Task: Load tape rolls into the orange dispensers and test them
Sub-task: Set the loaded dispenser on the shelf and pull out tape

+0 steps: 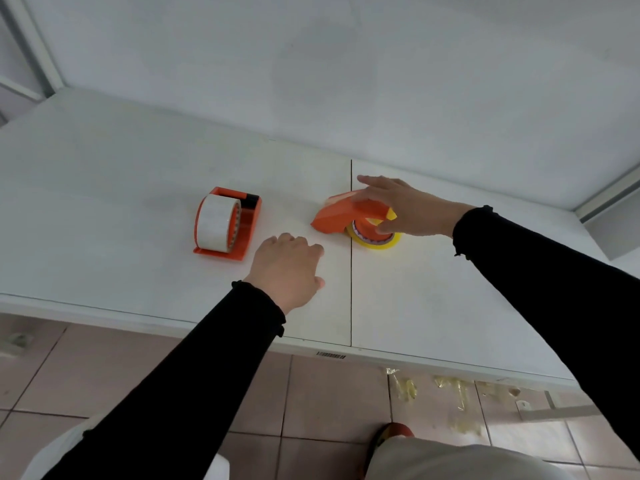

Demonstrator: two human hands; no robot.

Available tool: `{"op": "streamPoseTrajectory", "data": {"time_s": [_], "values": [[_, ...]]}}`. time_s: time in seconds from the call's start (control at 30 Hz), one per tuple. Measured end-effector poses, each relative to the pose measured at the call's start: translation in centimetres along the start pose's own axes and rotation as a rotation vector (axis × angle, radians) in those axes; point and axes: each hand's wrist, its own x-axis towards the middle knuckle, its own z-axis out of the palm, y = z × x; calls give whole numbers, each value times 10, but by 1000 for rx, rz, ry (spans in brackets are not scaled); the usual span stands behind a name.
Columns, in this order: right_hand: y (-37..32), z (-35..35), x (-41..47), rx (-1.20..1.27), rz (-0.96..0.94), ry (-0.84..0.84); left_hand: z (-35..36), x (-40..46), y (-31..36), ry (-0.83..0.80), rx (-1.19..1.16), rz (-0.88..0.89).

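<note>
An orange dispenser (242, 233) stands left of centre on the white table (104, 188), holding a white tape roll (216, 221) upright. To its right a second orange dispenser (341, 216) lies tilted over a yellow tape roll (375, 241) that lies flat on the table. My right hand (405, 209) grips this second dispenser from above, thumb near the roll's core. My left hand (287, 266) hovers over the table between the two dispensers, fingers loosely curled, holding nothing.
A dark seam (351, 271) splits the table into two panels. The table's front edge (207, 329) runs close to me, with tiled floor (329, 400) below carrying scraps of used tape (457, 396). A grey wall (346, 64) rises behind the table.
</note>
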Motion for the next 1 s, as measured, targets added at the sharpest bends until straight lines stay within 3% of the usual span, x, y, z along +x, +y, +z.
{"op": "streamPoseTrajectory", "data": {"time_s": [0.2, 0.27, 0.37, 0.47, 0.6, 0.77, 1.0], "values": [[-18, -20, 15, 324, 16, 191, -2, -1, 1, -23, -33, -8], [-20, -20, 20, 423, 124, 222, -2, -2, 0, -30, -37, -9], [-20, -17, 27, 219, 304, 31, -2, -3, 1, -28, -40, -2], [-35, -10, 32, -33, 251, -83, -2, -3, 2, -41, -50, 4], [-48, 7, 47, -295, 131, -76, -2, -4, 3, -62, -66, 2], [-30, 14, 54, -375, -3, -63, -1, -4, 4, -94, -72, 4], [-3, 13, 36, -386, -10, -93, 0, -2, 8, -113, -72, 10]]}}
